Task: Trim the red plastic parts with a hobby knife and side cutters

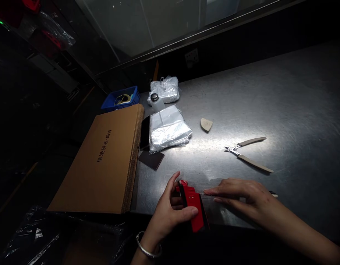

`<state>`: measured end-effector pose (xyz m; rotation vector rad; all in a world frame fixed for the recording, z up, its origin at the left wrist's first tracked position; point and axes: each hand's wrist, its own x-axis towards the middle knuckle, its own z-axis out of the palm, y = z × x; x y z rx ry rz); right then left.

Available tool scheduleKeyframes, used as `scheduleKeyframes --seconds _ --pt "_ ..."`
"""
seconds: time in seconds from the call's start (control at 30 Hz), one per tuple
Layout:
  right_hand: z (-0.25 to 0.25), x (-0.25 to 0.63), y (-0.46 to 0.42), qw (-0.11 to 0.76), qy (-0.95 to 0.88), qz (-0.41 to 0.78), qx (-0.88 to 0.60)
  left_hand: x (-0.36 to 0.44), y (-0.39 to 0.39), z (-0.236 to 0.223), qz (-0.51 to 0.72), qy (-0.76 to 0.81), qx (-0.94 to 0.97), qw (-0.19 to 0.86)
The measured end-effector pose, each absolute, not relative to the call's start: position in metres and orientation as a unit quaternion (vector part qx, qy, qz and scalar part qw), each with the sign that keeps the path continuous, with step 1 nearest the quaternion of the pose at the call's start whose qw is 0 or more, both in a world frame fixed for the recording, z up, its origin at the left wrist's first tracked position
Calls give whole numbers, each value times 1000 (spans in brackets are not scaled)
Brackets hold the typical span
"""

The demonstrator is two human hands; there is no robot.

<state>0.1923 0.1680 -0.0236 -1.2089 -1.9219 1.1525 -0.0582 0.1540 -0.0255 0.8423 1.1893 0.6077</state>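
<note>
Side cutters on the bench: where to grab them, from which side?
Take the beige handles at mid-length, coming from the right. They lie flat on the steel bench, splayed in a V away from the metal jaws, which point left, so a grip can close round both and likely stay clear of the cutting end.

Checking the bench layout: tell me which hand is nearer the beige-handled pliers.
Right hand is nearer, just in front of the beige-handled pliers; the left hand is farther off, front and left of them.
</note>
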Motion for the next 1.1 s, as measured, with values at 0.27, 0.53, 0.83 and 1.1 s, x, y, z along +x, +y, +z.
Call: scheduleKeyframes --seconds 0.27,0.53,0.83,1.1 --pt "-14 193 170 251 -765 364 -468 -58 154 -26 271 541 379 700" --pt "-24 198 156 263 -749 328 -512 -58 155 -26 266 541 384 699" --pt "-18 190 159 298 -707 431 -475 -58 155 -26 268 536 385 702" --pt "-20 192 163 282 -750 380 -462 -59 154 -28 269 538 389 697"
